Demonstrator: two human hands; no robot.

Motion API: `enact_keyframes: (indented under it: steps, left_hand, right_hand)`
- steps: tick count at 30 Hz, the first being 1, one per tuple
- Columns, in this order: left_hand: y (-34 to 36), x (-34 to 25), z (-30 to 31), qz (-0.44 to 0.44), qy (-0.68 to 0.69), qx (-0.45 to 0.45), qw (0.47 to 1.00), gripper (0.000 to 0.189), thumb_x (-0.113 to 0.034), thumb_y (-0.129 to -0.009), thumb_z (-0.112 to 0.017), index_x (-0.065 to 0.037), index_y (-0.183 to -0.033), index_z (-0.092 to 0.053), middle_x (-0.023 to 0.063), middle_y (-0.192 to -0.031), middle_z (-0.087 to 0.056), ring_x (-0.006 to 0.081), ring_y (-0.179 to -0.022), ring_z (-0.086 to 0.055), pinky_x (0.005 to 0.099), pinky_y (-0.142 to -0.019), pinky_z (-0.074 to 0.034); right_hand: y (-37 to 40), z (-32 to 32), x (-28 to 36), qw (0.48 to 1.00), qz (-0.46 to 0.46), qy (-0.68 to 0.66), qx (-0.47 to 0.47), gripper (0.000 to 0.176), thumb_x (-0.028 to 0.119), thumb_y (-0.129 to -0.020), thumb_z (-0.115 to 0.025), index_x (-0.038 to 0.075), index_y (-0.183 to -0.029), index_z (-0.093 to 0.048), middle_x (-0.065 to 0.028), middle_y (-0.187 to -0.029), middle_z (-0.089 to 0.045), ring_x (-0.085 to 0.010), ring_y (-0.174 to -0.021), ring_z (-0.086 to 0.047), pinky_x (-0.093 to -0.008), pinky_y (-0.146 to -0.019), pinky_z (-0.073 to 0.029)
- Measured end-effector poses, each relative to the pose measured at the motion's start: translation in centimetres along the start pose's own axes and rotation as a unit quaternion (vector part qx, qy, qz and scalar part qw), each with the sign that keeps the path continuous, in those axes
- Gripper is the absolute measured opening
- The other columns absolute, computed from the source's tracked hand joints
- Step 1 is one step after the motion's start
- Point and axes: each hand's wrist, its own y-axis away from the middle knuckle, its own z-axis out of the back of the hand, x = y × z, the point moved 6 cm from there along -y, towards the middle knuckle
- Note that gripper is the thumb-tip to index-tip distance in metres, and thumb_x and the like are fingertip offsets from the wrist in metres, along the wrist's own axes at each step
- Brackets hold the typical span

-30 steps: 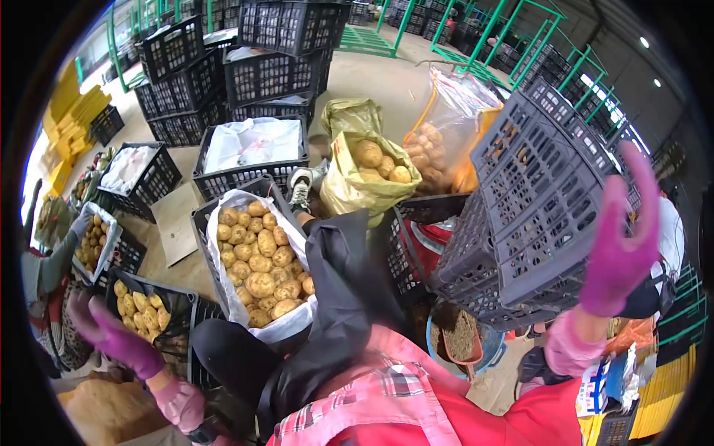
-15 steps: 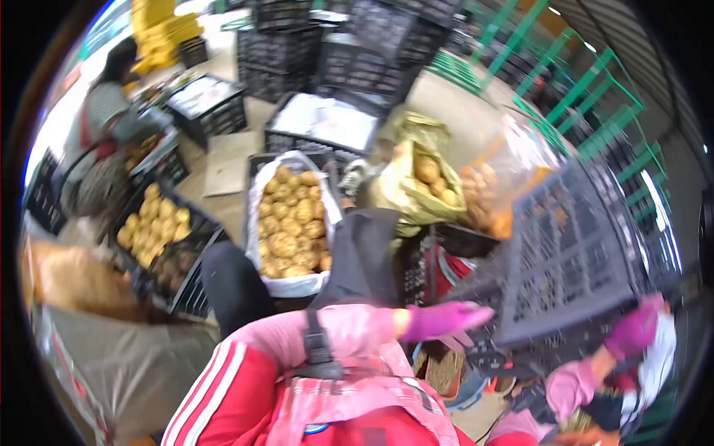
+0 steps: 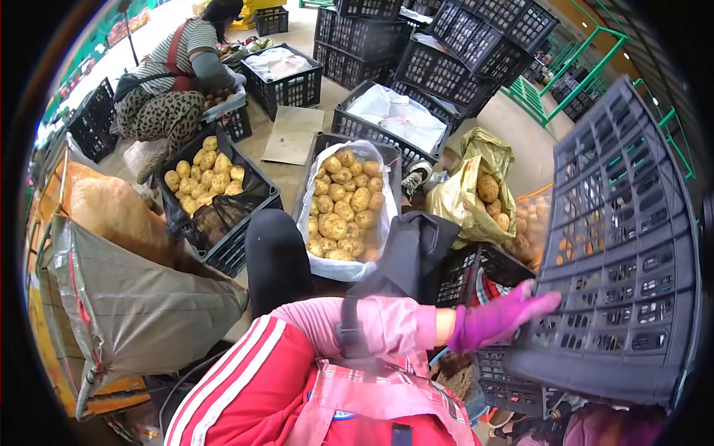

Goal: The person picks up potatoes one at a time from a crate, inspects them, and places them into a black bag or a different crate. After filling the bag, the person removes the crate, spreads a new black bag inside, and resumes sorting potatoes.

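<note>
The left hand, in a purple glove, lies flat with its fingers stretched out against the latticed side of a dark grey plastic crate. This grip is released: it is a palm pressing and steadying, not closing round a bar. The right hand shows only as a purple blur below the crate's lower edge, so I cannot tell whether its grip is clenched.

The crate hangs off the floor at the person's right side. It is steeply tilted, and as far as the lattice lets one see, it holds nothing. Judging by this, the work with the crate is midway: it is lifted and turned, but not yet set down or put to use. Just below it stands another black crate.

Ahead of the person's knees, a crate lined with a white bag is heaped with potatoes, so that share looks done. To its left, a black-lined crate is about half filled. On the other side, a yellow-green sack stands open with a few potatoes showing inside.

Behind these are a white-lined crate with no potatoes in it and stacked crates. Beyond a sheet of cardboard, a co-worker squats over another crate.
</note>
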Motion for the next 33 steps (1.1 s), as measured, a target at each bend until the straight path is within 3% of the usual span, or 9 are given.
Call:
enact_keyframes:
  steps: [5, 7, 11, 16, 20, 23, 27, 30, 33]
  left_hand:
    - [6.0, -9.0, 9.2, -0.210, -0.062, -0.214, 0.952, 0.062, -0.035, -0.102, -0.047, 0.002, -0.148, -0.027, 0.0209, -0.145, -0.036, 0.0233, -0.130, -0.042, 0.0317, -0.108, -0.034]
    - [7.2, -8.1, 14.0, -0.239, -0.040, -0.318, 0.917, 0.060, -0.036, -0.101, -0.052, 0.001, -0.144, -0.034, 0.0197, -0.137, -0.045, 0.0230, -0.124, -0.048, 0.0329, -0.104, -0.038]
    - [11.5, -3.7, 25.8, -0.229, -0.401, -0.501, 0.732, 0.062, -0.040, -0.100, -0.050, 0.000, -0.145, -0.036, 0.0233, -0.138, -0.048, 0.0287, -0.124, -0.052, 0.0361, -0.101, -0.042]
    - [17.7, 0.2, 35.7, -0.197, -0.129, -0.580, 0.780, 0.071, -0.048, -0.099, -0.050, 0.004, -0.144, -0.037, 0.0205, -0.144, -0.047, 0.0294, -0.131, -0.046, 0.0330, -0.108, -0.034]
    - [20.9, 6.3, 45.1, -0.119, -0.202, -0.589, 0.774, 0.058, -0.048, -0.100, -0.049, -0.002, -0.135, -0.052, 0.0190, -0.127, -0.061, 0.0261, -0.121, -0.056, 0.0347, -0.101, -0.041]
    - [23.2, 0.5, 39.0, -0.048, -0.254, -0.585, 0.769, 0.046, -0.040, -0.100, -0.051, -0.002, -0.123, -0.058, 0.0181, -0.110, -0.066, 0.0284, -0.109, -0.062, 0.0356, -0.088, -0.047]
    - [26.5, 6.5, 36.9, -0.069, -0.449, -0.488, 0.745, 0.035, -0.028, -0.097, -0.056, -0.001, -0.118, -0.057, 0.0164, -0.103, -0.064, 0.0234, -0.096, -0.063, 0.0352, -0.080, -0.049]
    - [27.0, 9.0, 31.5, 0.046, -0.243, -0.426, 0.871, 0.036, -0.024, -0.093, -0.060, -0.001, -0.121, -0.054, 0.0209, -0.108, -0.063, 0.0334, -0.100, -0.063, 0.0382, -0.082, -0.049]
    - [25.4, 9.7, 24.3, 0.209, -0.376, -0.235, 0.872, 0.031, -0.026, -0.089, -0.063, -0.003, -0.110, -0.058, 0.0188, -0.102, -0.063, 0.0360, -0.099, -0.062, 0.0394, -0.082, -0.050]
  right_hand:
    - [-0.8, -9.4, 8.6, 0.981, 0.080, -0.166, 0.054, 0.017, 0.015, -0.085, -0.055, 0.000, -0.089, -0.063, -0.0107, -0.083, -0.063, -0.0285, -0.081, -0.064, -0.0450, -0.084, -0.053]
    - [-0.4, -12.7, 11.4, 0.967, 0.091, -0.227, 0.072, 0.013, 0.012, -0.083, -0.056, 0.000, -0.084, -0.062, -0.0110, -0.078, -0.062, -0.0292, -0.079, -0.063, -0.0462, -0.083, -0.053]
    - [2.3, -19.5, 16.1, 0.932, 0.080, -0.337, 0.104, 0.009, 0.006, -0.079, -0.057, 0.000, -0.074, -0.062, -0.0116, -0.069, -0.060, -0.0306, -0.074, -0.062, -0.0488, -0.082, -0.053]
    - [8.2, -28.1, 21.9, 0.894, 0.007, -0.436, 0.104, 0.010, 0.006, -0.071, -0.074, 0.004, -0.073, -0.064, -0.0069, -0.069, -0.061, -0.0331, -0.077, -0.063, -0.0412, -0.074, -0.050]
    - [11.3, -32.7, 25.5, 0.899, -0.002, -0.415, 0.141, 0.009, 0.006, -0.076, -0.075, 0.002, -0.074, -0.067, -0.0091, -0.072, -0.065, -0.0298, -0.074, -0.066, -0.0368, -0.068, -0.051]
    - [11.1, -34.5, 26.9, 0.892, -0.016, -0.431, 0.136, 0.014, 0.006, -0.075, -0.075, 0.003, -0.067, -0.064, -0.0090, -0.064, -0.061, -0.0285, -0.064, -0.063, -0.0352, -0.060, -0.049]
    - [8.8, -37.4, 27.4, 0.907, -0.034, -0.408, 0.098, 0.041, 0.029, -0.083, -0.070, 0.013, -0.051, -0.051, -0.0062, -0.050, -0.048, -0.0275, -0.049, -0.054, -0.0383, -0.050, -0.041]
    - [7.4, -39.3, 26.8, 0.898, -0.080, -0.404, 0.154, 0.045, 0.036, -0.086, -0.066, 0.009, -0.052, -0.054, -0.0119, -0.051, -0.049, -0.0319, -0.050, -0.053, -0.0395, -0.050, -0.041]
    - [6.0, -41.4, 26.1, 0.818, -0.203, -0.486, 0.230, 0.038, 0.032, -0.091, -0.066, 0.002, -0.067, -0.067, -0.0197, -0.062, -0.058, -0.0352, -0.055, -0.058, -0.0400, -0.052, -0.042]
